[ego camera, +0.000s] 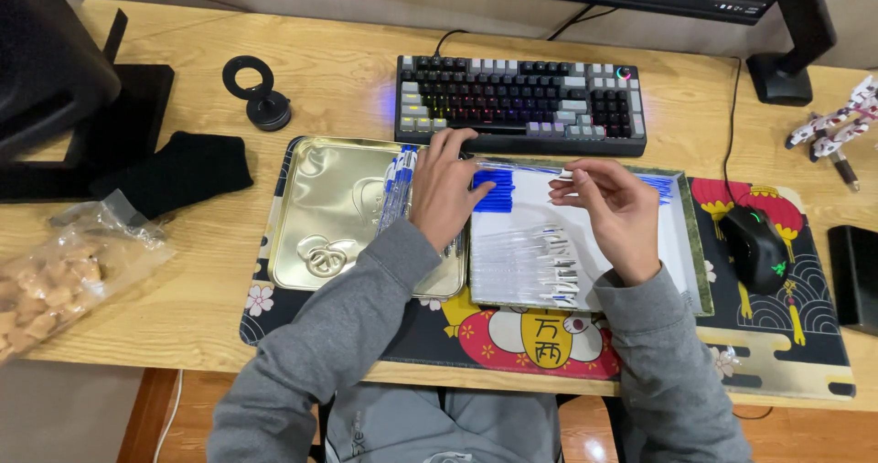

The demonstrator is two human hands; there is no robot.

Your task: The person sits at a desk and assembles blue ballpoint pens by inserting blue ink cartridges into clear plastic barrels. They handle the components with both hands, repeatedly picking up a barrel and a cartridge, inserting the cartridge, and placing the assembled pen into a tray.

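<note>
Viewpoint: a head camera is looking down at a wooden bench (229,271), with grey sleeves reaching in from the bottom of the frame.

Left hand: the left hand (445,193) is sitting at the centre of the frame, over the seam between a metal tin lid and a white tray. Its fingers (457,143) are lying close together and pointing up toward the keyboard; they are reaching the end of a clear pen barrel, but whether they are gripping it cannot be told.

Right hand: the right hand (615,211) is hovering right of centre, above the white tray. Its fingers (576,181) are curling and pinching the clear pen barrel (521,166), which is running level between the two hands.

White tray: the white tray (681,243) is lying right of centre, holding a row of clear pen barrels (530,262) in its lower left and blue caps (494,191) in its upper left.

Metal tin lid: the metal tin lid (334,216) is lying left of centre, touching the tray, with assembled blue-and-white pens (398,184) resting along its right edge.

Surroundings: a backlit keyboard (521,102) is sitting above the hands, a black mouse (754,243) at the right, and a bag of snacks (64,280) at the far left. A patterned desk mat (786,353) is lying under the tray and lid.
</note>
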